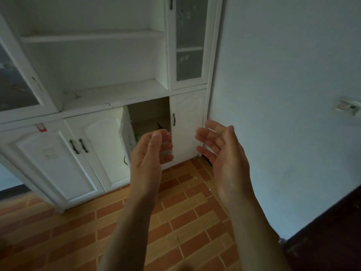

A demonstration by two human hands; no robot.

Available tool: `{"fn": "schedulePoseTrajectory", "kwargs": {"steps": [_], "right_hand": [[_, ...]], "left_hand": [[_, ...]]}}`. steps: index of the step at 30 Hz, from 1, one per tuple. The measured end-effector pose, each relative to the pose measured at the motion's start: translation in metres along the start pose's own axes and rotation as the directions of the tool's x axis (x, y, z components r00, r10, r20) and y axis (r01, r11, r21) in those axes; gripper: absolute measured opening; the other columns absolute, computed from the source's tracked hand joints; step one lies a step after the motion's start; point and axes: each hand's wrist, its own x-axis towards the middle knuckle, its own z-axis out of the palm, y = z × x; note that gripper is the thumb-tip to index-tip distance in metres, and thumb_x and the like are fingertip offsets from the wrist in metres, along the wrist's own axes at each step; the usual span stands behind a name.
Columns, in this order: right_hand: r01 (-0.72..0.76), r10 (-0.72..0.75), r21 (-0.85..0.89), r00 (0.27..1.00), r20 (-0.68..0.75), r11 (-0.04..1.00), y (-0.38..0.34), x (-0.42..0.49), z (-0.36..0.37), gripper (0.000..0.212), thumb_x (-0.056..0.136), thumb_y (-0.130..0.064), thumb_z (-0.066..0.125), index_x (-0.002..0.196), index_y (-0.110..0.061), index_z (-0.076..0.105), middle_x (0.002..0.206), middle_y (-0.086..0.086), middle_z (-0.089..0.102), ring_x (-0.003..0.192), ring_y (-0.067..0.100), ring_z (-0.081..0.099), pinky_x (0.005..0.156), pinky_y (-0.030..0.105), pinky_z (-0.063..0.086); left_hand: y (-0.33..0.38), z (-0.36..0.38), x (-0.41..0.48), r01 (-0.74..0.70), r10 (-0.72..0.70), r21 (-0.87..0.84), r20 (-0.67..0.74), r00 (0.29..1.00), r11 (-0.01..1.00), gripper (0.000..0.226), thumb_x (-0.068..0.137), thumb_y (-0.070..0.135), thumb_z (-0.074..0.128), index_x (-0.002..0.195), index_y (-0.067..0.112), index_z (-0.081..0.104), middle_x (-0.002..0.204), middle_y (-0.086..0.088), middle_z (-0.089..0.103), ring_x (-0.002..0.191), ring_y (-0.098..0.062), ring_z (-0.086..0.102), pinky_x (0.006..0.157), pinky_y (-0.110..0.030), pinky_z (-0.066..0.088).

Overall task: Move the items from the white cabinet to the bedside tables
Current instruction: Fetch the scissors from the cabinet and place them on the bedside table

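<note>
The white cabinet [101,98] stands against the wall ahead. One lower door [126,141] is swung open, showing a dark compartment [149,116] with a shelf; something green and a dark item lie inside, mostly hidden. My left hand [151,147] is raised in front of that opening, fingers curled and apart, holding nothing. To the right, my right hand [220,147] is held up palm inward with spread fingers, empty, in front of the shut lower door [187,124].
Upper shelves [91,36] and the counter ledge [117,94] hold nothing visible. Glass doors [190,40] flank them. A white wall [283,94] with a socket [348,106] is at right. Brick-pattern floor [185,212] lies below, dark furniture [332,231] at lower right.
</note>
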Motion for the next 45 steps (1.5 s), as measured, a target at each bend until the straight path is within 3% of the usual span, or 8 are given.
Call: {"fn": "schedulePoseTrajectory", "kwargs": {"steps": [12, 15, 23, 29, 35, 45], "right_hand": [[0.005, -0.001, -0.116, 0.999, 0.038, 0.993, 0.044, 0.195, 0.03, 0.052, 0.096, -0.06, 0.034, 0.124, -0.027, 0.062, 0.122, -0.001, 0.071, 0.114, 0.014, 0.068, 0.104, 0.039, 0.053], [0.013, -0.003, -0.132, 0.997, 0.075, 0.991, 0.063, 0.236, 0.033, 0.052, 0.091, -0.053, 0.031, 0.124, -0.027, 0.061, 0.124, -0.002, 0.07, 0.115, 0.014, 0.067, 0.103, 0.038, 0.052], [-0.073, 0.084, -0.099, 0.99, 0.111, 0.992, 0.128, 0.344, 0.031, 0.05, 0.091, -0.055, 0.031, 0.122, -0.031, 0.062, 0.119, -0.008, 0.072, 0.113, 0.009, 0.067, 0.104, 0.037, 0.052], [-0.08, 0.094, -0.088, 0.982, 0.167, 0.993, 0.176, 0.45, 0.011, 0.049, 0.094, -0.051, 0.03, 0.125, -0.029, 0.06, 0.119, -0.009, 0.07, 0.11, 0.006, 0.067, 0.093, 0.026, 0.056], [-0.006, 0.032, -0.107, 0.969, 0.245, 0.994, 0.193, 0.546, 0.009, 0.05, 0.098, -0.045, 0.028, 0.13, -0.02, 0.057, 0.119, -0.007, 0.069, 0.112, 0.004, 0.065, 0.097, 0.025, 0.053], [-0.18, 0.196, -0.082, 0.94, 0.279, 0.98, 0.251, 0.636, 0.044, 0.053, 0.093, -0.05, 0.031, 0.127, -0.02, 0.06, 0.119, 0.0, 0.07, 0.112, 0.011, 0.067, 0.099, 0.033, 0.053]], "left_hand": [[-0.047, 0.021, 0.192, -0.044, 0.032, -0.087, -0.135, 0.99, 0.995, 0.034, 0.103, 0.041, 0.042, 0.111, 0.019, 0.067, 0.107, -0.001, 0.071, 0.103, -0.021, 0.067, 0.093, -0.051, 0.057], [-0.062, 0.021, 0.232, -0.045, 0.029, -0.072, -0.199, 0.979, 0.996, 0.035, 0.103, 0.041, 0.04, 0.113, 0.019, 0.066, 0.108, 0.002, 0.071, 0.104, -0.018, 0.067, 0.093, -0.049, 0.057], [-0.103, 0.039, 0.323, 0.028, -0.032, -0.027, -0.204, 0.978, 0.999, 0.03, 0.105, 0.034, 0.038, 0.106, 0.022, 0.066, 0.107, -0.002, 0.07, 0.102, -0.021, 0.068, 0.084, -0.036, 0.056], [-0.136, 0.079, 0.408, 0.046, -0.042, 0.006, -0.304, 0.952, 0.999, 0.033, 0.103, 0.035, 0.038, 0.107, 0.017, 0.066, 0.111, -0.009, 0.069, 0.108, -0.03, 0.064, 0.097, -0.055, 0.052], [-0.147, 0.115, 0.481, 0.026, -0.013, 0.032, -0.354, 0.935, 0.999, 0.035, 0.089, 0.044, 0.044, 0.102, 0.021, 0.067, 0.107, -0.003, 0.071, 0.104, -0.025, 0.066, 0.089, -0.046, 0.055], [-0.193, 0.102, 0.578, 0.053, -0.037, 0.03, -0.398, 0.917, 0.998, 0.031, 0.093, 0.04, 0.044, 0.105, 0.023, 0.067, 0.104, 0.0, 0.072, 0.099, -0.021, 0.068, 0.085, -0.041, 0.056]]}}
